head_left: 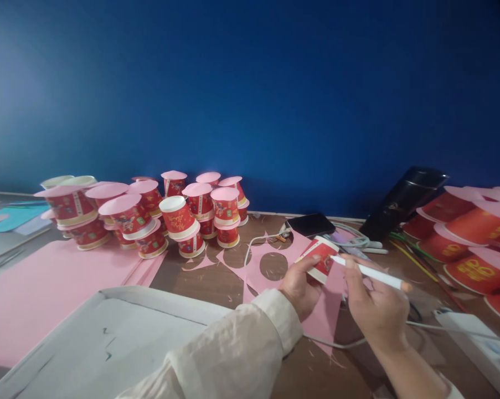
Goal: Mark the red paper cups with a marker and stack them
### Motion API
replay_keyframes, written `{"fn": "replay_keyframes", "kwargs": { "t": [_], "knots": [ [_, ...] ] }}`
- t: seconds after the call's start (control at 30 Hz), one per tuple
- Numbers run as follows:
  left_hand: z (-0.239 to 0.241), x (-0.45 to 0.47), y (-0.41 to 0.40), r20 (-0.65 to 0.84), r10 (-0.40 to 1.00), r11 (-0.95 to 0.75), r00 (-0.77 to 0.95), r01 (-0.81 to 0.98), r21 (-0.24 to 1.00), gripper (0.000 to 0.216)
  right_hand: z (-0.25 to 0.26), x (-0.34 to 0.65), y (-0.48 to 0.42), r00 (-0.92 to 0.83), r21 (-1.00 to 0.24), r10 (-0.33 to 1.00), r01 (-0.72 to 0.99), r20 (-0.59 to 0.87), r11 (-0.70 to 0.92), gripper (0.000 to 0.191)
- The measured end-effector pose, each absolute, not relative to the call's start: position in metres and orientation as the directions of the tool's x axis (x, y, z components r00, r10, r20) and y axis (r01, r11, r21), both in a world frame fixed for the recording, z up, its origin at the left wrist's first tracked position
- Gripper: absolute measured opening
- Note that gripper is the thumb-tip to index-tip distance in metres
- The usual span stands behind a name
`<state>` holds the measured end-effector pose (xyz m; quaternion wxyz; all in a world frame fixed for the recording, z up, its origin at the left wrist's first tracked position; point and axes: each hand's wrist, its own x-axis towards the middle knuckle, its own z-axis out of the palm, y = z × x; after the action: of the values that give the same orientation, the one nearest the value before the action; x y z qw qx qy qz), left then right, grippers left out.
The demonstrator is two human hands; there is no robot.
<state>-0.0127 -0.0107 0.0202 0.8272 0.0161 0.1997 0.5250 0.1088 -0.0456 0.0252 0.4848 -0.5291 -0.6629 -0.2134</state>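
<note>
My left hand [300, 286] is closed around a small red paper cup [321, 258], held upside down on a pink paper sheet [274, 265] that has round holes cut out of it. My right hand [374, 305] grips a white pen [368, 271], its tip resting against the cup's rim on the right side. Both hands are at the lower right of the head view, over a brown wooden table [216, 280].
Several stacked red cups with pink paper circles on them [150, 208] stand at the back left. More red cups [465, 233] lie at the right. A dark phone [310, 224], a black stand [403, 202], cables, a white power strip [478, 343], a white board [108, 343] and large pink sheets [46, 282] surround the hands.
</note>
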Motion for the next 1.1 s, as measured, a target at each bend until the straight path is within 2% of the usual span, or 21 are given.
{"fn": "replay_keyframes", "kwargs": {
  "t": [0.37,0.53,0.87,1.1],
  "knots": [
    [0.0203,-0.0139,-0.0120,-0.282,0.880,0.452,0.382,-0.856,0.251,0.018,0.0229,0.1097,-0.0447,-0.010,-0.180,0.468,0.916,0.883,0.359,0.023],
    [0.0171,-0.0121,-0.0108,-0.272,0.892,0.432,0.360,-0.855,0.287,0.019,0.0238,0.1083,-0.0460,0.018,-0.199,0.451,0.913,0.893,0.357,0.020],
    [0.0152,-0.0119,-0.0129,-0.240,0.902,0.426,0.359,-0.828,0.364,0.022,0.0287,0.1011,-0.0460,-0.017,-0.265,0.482,0.818,0.876,0.511,0.016],
    [0.0177,-0.0130,-0.0140,-0.228,0.901,0.432,0.369,-0.819,0.378,0.024,0.0273,0.1020,-0.0449,-0.003,-0.236,0.477,0.866,0.879,0.441,0.018]
  ]
}}
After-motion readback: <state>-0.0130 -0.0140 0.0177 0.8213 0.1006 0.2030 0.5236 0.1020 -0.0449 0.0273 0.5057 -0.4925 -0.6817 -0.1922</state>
